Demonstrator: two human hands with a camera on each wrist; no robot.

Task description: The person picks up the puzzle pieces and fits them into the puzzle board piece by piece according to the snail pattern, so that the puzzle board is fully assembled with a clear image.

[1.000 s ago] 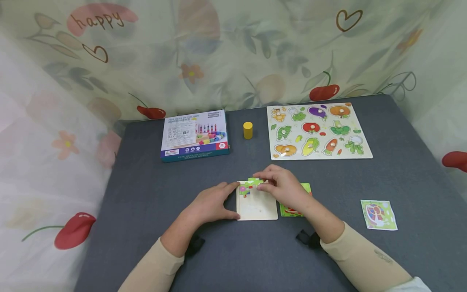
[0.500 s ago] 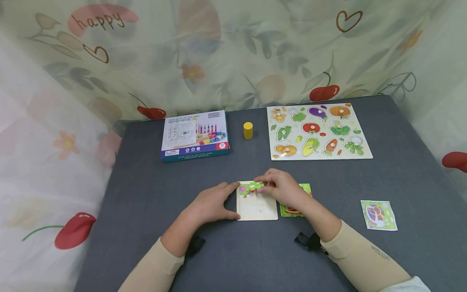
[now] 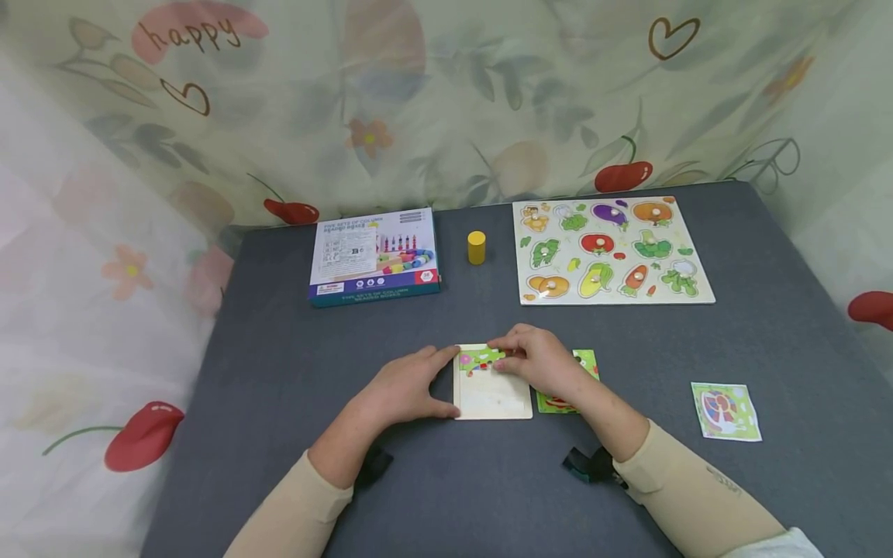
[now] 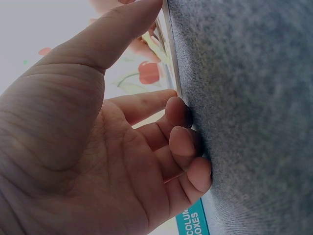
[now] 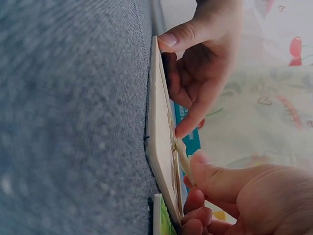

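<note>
Biggest worry imo: the right hand (image 3: 547, 360) has a piece (image 5: 185, 161) tilted, so pressing at that angle could pop the corner piece (image 3: 465, 362) loose, and if the left hand (image 3: 405, 393) eases off, the tray (image 3: 492, 399) could skid. Right fingers pinch the piece at the tray's twelve o'clock; left thumb and index are spread wide along its nine o'clock edge. Tray's on the worktop (image 3: 279, 387), six o'clock from the yellow cylinder (image 3: 477, 248): pale, mostly bare wood. Piece looks bright green on top, pale-edged.
</note>
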